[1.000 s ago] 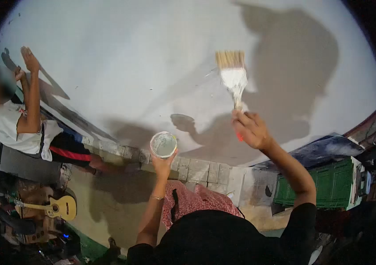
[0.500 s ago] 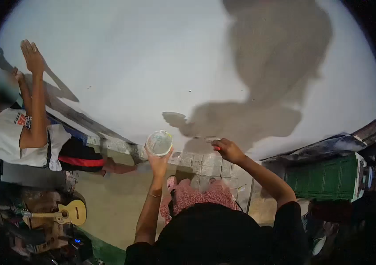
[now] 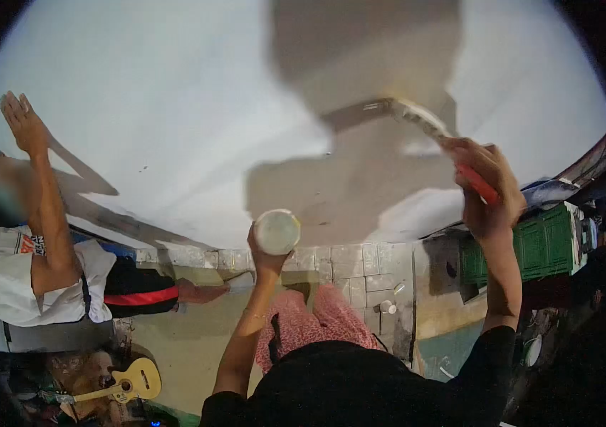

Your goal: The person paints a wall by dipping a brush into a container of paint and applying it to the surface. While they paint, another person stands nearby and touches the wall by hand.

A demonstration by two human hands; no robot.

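Note:
My left hand (image 3: 269,257) is wrapped round a small round tub (image 3: 278,233), pale and whitish, seen end-on with a light rim. It is held in front of my body, close to the white wall (image 3: 175,99). Raised to the right, my right hand (image 3: 487,181) is closed on a red-handled tool (image 3: 479,185). The tool's long, flat, pale head slants up and left, its tip overlapping the shadow on the wall in this view. Motion blur leaves its exact kind unclear, and I cannot tell whether the tip touches the wall.
At left a person in a white shirt (image 3: 11,277) raises a hand (image 3: 25,124) by the wall. A yellow guitar (image 3: 136,381) lies lower left. A green panelled piece (image 3: 541,242) stands at right. Pale tiles (image 3: 349,256) run along the wall's foot, with a small white cup-like thing (image 3: 388,307) there.
My right hand has risen and moved right, bringing the red-handled tool up against the view of the wall. The tub has shifted slightly right in view. The other person's hand appears lower and further left.

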